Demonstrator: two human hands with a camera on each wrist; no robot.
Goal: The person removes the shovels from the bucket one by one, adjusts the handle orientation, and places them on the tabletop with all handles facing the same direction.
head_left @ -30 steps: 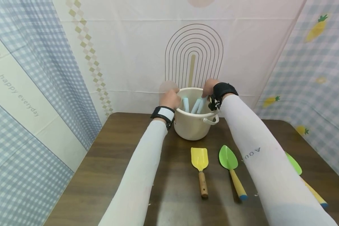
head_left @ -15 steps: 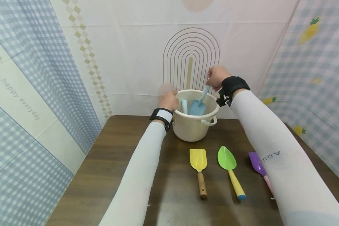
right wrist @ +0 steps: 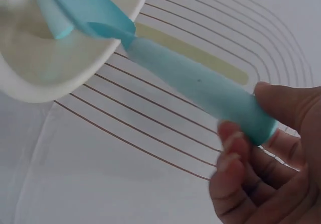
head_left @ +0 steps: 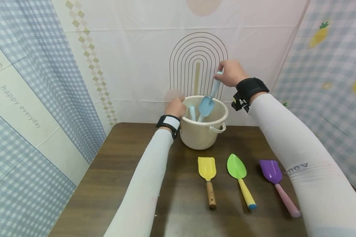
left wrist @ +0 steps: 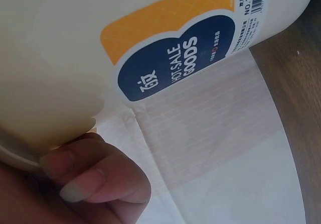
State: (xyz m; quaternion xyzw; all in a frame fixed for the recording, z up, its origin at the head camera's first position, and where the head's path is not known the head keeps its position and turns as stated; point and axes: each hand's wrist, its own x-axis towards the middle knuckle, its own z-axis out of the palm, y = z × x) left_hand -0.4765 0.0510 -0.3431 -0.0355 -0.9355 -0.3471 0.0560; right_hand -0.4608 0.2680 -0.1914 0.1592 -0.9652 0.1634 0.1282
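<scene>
A cream bucket [head_left: 197, 138] stands at the back of the table in the head view. My left hand [head_left: 175, 108] grips its left rim; in the left wrist view the curled fingers [left wrist: 118, 176] show beside the bucket's labelled wall. Between thumb and fingers, my right hand [head_left: 230, 73] pinches the handle end of a light blue hand trowel [head_left: 206, 106]. That trowel tilts blade-down, its blade over the bucket's mouth. Inside the bucket, another light blue handle [head_left: 192, 113] leans upward. A further blue handle [right wrist: 55, 18] shows behind the held blade in the right wrist view.
On the brown wooden table [head_left: 130, 158] lie a yellow trowel [head_left: 207, 168], a green trowel [head_left: 236, 166] and a purple trowel [head_left: 271, 171] in a row, handles toward me. A patterned cloth [head_left: 142, 65] hangs close behind the bucket.
My right hand has risen out of the bucket and moved right, lifting the light blue trowel partly up. My left hand stays at the rim. The purple trowel has come into view.
</scene>
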